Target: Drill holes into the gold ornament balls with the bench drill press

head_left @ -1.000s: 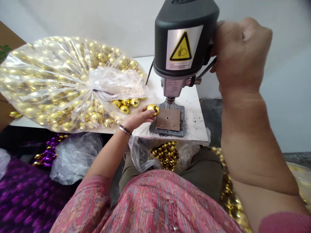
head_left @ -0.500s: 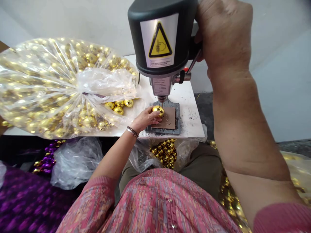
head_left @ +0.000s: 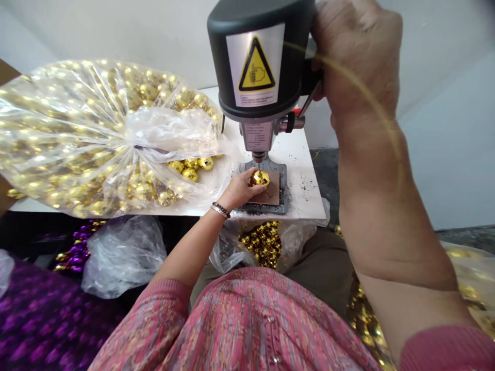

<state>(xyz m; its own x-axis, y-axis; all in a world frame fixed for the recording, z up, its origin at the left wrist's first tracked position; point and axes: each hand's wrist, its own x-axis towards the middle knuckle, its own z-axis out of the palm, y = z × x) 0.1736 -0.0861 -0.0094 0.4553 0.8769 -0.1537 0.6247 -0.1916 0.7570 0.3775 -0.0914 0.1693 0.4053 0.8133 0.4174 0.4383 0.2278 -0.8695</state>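
Observation:
My left hand (head_left: 243, 188) pinches a shiny gold mirror-faceted ball (head_left: 261, 178) between thumb and fingers. It holds the ball over a brown board (head_left: 273, 188) on the grey base (head_left: 283, 178) of a small drill press (head_left: 263, 56). Right above the ball is the thin drill bit (head_left: 259, 166); whether it touches the ball I cannot tell. Up beside the black motor housing, my right hand (head_left: 359, 56) is closed around the drill press handle (head_left: 310, 77), which it mostly hides.
A big clear plastic bag (head_left: 162, 129) of gold balls fills the table's left side, with several balls at its mouth (head_left: 191, 167). Dark shavings dot the white table (head_left: 309, 201). More gold balls (head_left: 263, 245) lie in plastic on my lap. A purple bag (head_left: 50, 319) stands lower left.
My left hand has shifted right with the gold ball, bringing it under the drill bit. My right hand stays at the handle. A blurred yellow streak now crosses in front of my right arm.

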